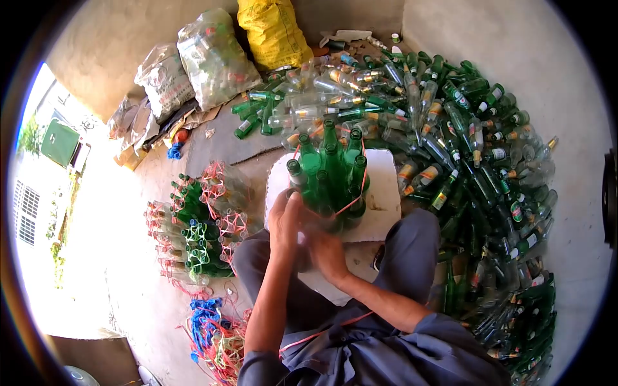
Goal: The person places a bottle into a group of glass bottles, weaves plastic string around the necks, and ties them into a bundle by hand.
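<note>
A cluster of upright green glass bottles (329,170) stands on a white board (385,186) in front of my knees. Pink string (365,172) is looped around the cluster at about the height of the bottle necks. My left hand (284,215) is closed at the near left side of the bottles, where the string runs to its fingers. Close beside it, lower and to the right, is my right hand (325,254). Its fingers are smeared by motion, so its grip cannot be made out.
Loose bottles (476,174) lie heaped along the back and right. Tied bottle bundles (199,225) stand at left, above a tangle of coloured string (215,334). A filled clear sack (215,61) and a yellow sack (273,35) lean against the back wall.
</note>
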`<state>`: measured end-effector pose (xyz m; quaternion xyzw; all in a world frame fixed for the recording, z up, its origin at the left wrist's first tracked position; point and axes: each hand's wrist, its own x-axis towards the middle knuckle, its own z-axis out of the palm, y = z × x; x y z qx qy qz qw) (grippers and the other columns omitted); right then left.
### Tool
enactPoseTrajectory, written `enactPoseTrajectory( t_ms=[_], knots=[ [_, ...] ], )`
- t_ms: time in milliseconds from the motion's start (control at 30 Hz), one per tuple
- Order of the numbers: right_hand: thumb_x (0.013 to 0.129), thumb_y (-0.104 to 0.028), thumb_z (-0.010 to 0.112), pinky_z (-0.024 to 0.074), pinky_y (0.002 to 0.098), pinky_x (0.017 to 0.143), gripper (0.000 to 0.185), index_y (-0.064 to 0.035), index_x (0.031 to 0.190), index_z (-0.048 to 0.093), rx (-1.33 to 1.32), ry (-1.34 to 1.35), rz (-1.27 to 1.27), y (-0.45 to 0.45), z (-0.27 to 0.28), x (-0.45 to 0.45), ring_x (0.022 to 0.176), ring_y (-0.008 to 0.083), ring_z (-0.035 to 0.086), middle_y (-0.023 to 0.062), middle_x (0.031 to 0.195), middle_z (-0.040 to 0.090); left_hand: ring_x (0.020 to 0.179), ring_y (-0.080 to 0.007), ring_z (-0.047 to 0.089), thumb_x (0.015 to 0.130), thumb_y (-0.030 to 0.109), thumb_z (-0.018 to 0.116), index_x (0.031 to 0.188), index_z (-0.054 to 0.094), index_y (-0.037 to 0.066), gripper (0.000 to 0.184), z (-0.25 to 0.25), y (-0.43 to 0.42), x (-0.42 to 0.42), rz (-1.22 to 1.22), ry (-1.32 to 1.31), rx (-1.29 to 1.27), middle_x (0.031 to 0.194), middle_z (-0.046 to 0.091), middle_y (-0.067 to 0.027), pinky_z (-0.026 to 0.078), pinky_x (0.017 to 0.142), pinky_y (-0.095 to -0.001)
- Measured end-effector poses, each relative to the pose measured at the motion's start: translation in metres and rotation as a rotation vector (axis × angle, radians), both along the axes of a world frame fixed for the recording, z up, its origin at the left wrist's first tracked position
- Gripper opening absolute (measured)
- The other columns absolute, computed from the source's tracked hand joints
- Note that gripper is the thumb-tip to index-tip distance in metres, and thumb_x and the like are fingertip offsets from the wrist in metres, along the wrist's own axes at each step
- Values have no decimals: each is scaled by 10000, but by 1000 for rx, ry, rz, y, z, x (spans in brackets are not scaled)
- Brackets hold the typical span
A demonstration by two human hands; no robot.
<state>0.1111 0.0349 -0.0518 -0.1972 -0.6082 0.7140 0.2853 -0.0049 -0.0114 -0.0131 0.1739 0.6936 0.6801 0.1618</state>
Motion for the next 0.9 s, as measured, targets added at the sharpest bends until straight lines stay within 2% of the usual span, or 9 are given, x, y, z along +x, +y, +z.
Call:
enactPoseTrajectory(
  t_ms=[33,133,167,267,300,433,733,833,900],
  knots=[
    [1050,-294,553,357,293,458,416,-29,741,634,-14,1,1,-1,1,-1,500,88,503,16,616,552,641,-169,689,1021,402,579,1211,636,23,428,13,0,6,19,-21,-38,849,681,-92,514,524,-279],
    [1043,-292,554,374,315,488,437,-21,707,622,-70,-79,68,3,13,5,513,106,514,20,580,529,816,-235,686,988,405,596,1185,680,22,439,59,-1,22,124,232,-638,943,729,-108,510,705,-356],
    [1041,-300,554,381,318,499,440,-20,708,621,-52,-87,67,5,13,5,519,107,520,20,571,523,963,-339,670,952,367,647,1196,673,37,412,38,-5,14,166,377,-542,1063,720,-161,516,839,-422],
    [1036,-325,551,407,334,533,456,-15,709,620,3,-114,79,10,11,6,530,122,538,33,552,519,1125,-375,611,932,307,670,1216,652,34,395,35,2,11,250,722,-420,1200,682,-184,475,976,-453],
    [1034,-335,548,420,343,544,465,-13,706,621,24,-120,95,13,7,4,530,134,545,45,551,529,1249,-354,554,912,124,612,1244,633,25,347,38,6,8,203,800,-384,1325,629,-177,437,1051,-444],
    [1019,-351,533,465,390,583,479,-4,704,634,317,-153,111,21,-17,-4,547,216,603,112,571,587,1263,-375,563,740,-54,486,1183,647,27,478,54,35,-2,197,1104,-415,1309,643,-182,437,1069,-478],
    [1005,-317,499,498,462,634,452,-2,718,650,391,-211,107,14,-29,-9,620,358,653,186,636,631,1195,-363,620,806,-2,569,1033,714,37,272,61,46,-16,-9,1070,-493,1094,717,-183,477,998,-474],
    [919,-91,584,479,425,588,70,-62,856,569,483,-206,186,16,-27,-6,624,276,611,92,703,602,1206,-379,609,812,-18,565,968,726,22,227,64,43,-24,-130,1072,-484,953,739,-154,501,966,-456],
    [920,-76,589,482,421,601,26,-50,925,587,529,-215,192,15,-30,-7,641,274,613,91,723,603,1206,-371,611,815,-32,550,968,725,24,239,63,44,-31,-143,1028,-450,933,740,-139,508,955,-447]
  ],
)
